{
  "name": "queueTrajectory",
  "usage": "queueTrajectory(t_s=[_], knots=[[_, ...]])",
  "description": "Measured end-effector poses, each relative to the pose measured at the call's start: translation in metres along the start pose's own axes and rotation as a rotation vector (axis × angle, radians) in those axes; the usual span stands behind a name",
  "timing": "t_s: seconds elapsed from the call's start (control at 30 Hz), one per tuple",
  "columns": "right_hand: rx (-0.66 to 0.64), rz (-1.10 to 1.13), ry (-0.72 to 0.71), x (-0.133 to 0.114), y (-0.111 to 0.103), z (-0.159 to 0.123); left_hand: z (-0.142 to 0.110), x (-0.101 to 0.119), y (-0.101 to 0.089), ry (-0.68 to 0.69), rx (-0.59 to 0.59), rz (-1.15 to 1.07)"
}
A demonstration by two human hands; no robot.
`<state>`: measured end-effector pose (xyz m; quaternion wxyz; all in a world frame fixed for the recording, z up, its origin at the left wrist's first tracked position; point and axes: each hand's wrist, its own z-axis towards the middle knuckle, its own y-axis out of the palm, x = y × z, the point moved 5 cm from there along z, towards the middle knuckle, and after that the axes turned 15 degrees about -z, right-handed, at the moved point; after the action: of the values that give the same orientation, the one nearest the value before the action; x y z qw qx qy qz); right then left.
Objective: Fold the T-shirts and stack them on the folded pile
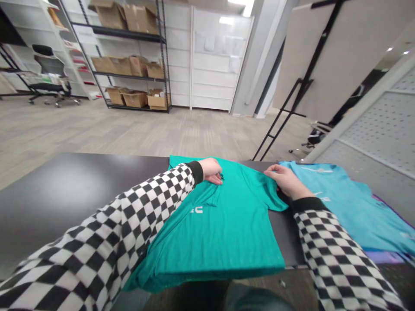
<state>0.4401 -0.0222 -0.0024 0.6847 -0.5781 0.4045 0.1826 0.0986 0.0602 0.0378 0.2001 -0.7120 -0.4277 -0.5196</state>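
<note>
A green T-shirt [240,229] lies spread on the dark table, its lower hem hanging over the near edge. White lettering shows on it, partly covered by a fold. My left hand [211,171] is closed on the shirt's cloth near the upper middle, pinching a bit of it and drawing up creases. On the right, my right hand [287,179] grips the edge of the short sleeve between thumb and fingers. Part of the shirt's left side is hidden under my left forearm.
Light blue shirts [343,203] lie in a stack at the right of the table [81,194]. Beyond it stand a shelf rack [129,75] with cardboard boxes, an office chair [50,71] and a board on a black stand [300,90]. A perforated panel [382,134] borders the right side.
</note>
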Motion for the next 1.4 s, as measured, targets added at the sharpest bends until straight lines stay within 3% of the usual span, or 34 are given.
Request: queueTrajectory(t_s=[0.1,0.17,0.23,0.33,0.4,0.5,0.6,0.73,0.83,0.93,1.03,1.1,1.23,1.33,1.4], knots=[[0.051,0.109,0.018,-0.015,-0.003,-0.006,-0.009,-0.002,-0.016,0.068,0.017,-0.106],[0.107,0.188,0.02,-0.037,-0.006,-0.008,-0.028,0.009,-0.054,0.253,0.045,-0.226],[0.141,0.221,0.002,-0.07,-0.005,-0.006,-0.053,0.014,-0.108,0.462,0.17,-0.249],[0.081,0.184,-0.064,-0.14,0.017,-0.001,-0.09,-0.002,-0.18,0.618,0.392,0.093],[-0.031,0.108,-0.128,-0.192,0.05,0.001,-0.105,-0.019,-0.202,0.616,0.395,0.405],[-0.231,-0.115,-0.218,-0.26,0.119,-0.004,-0.115,-0.036,-0.207,0.577,0.304,0.685],[-0.433,-0.411,-0.278,-0.303,0.195,-0.021,-0.117,-0.035,-0.195,0.635,0.196,0.816],[-0.573,-0.497,-0.276,-0.326,0.273,-0.047,-0.113,-0.03,-0.192,0.635,0.148,0.849],[-0.584,-0.463,-0.229,-0.325,0.297,-0.06,-0.11,-0.029,-0.204,0.597,0.245,0.805],[-0.643,-0.268,-0.172,-0.314,0.282,-0.071,-0.11,-0.027,-0.215,0.59,0.339,0.73],[-0.669,0.124,-0.167,-0.302,0.224,-0.091,-0.114,-0.026,-0.219,0.584,0.393,0.667],[-0.56,0.268,-0.204,-0.289,0.168,-0.113,-0.117,-0.025,-0.217,0.59,0.4,0.667],[-0.154,0.319,-0.226,-0.242,0.07,-0.173,-0.123,-0.021,-0.212,0.603,0.408,0.723],[0.053,0.283,-0.142,-0.197,0.041,-0.212,-0.135,-0.011,-0.204,0.65,0.421,0.751],[0.016,0.145,-0.097,-0.173,0.042,-0.229,-0.157,-0.004,-0.189,0.735,0.455,0.762]])
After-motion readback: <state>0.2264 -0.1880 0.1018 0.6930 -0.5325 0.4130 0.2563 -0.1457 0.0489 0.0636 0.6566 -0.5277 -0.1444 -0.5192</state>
